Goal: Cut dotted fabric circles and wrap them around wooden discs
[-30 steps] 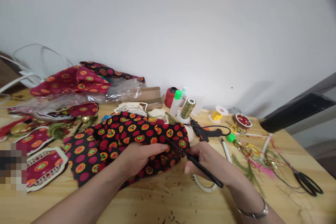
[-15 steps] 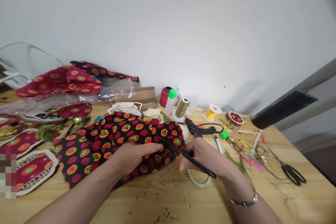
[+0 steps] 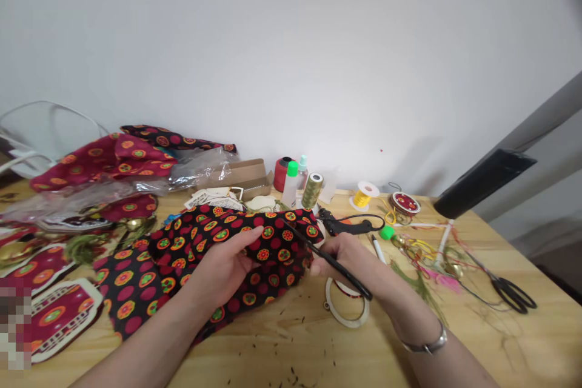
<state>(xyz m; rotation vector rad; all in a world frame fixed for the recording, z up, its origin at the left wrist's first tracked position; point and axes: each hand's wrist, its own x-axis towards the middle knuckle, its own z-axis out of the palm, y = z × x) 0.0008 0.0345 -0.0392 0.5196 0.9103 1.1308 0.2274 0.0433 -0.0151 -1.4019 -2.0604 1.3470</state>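
Left hand (image 3: 222, 268) pinches the cloth (image 3: 131, 280), bunched on the table (image 3: 245, 353), presumably to steady it; right hand (image 3: 352, 254) grips the black tool (image 3: 342, 271), tip at the cloth's right part; angle seemingly clears the left hand.

The left hand (image 3: 227, 267) has shifted its thumb up the black floral fabric (image 3: 168, 260), farther from the black-handled scissors (image 3: 339, 268); below the right hand (image 3: 350, 259), more of the white ring (image 3: 349, 321) now shows.
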